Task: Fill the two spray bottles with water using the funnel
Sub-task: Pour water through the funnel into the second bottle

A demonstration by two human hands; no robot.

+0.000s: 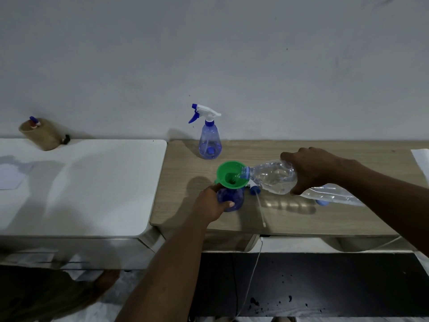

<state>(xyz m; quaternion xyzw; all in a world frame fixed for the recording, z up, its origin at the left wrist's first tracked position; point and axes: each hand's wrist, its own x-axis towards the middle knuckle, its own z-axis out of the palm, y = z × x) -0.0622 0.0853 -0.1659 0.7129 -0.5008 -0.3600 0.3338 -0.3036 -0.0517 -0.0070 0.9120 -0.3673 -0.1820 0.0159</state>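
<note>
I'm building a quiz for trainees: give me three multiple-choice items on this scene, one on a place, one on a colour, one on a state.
1. Where is the funnel? A) in the spray bottle gripped by the left hand B) on the floor C) on the white counter
2. The funnel's colour? A) red B) green C) white
3. The water bottle in the right hand is: A) upright B) capped C) tilted, mouth in the funnel
Key: 1 A, it stands in that bottle's neck; 2 B, the bowl is green; 3 C, its open mouth dips into the bowl.
</note>
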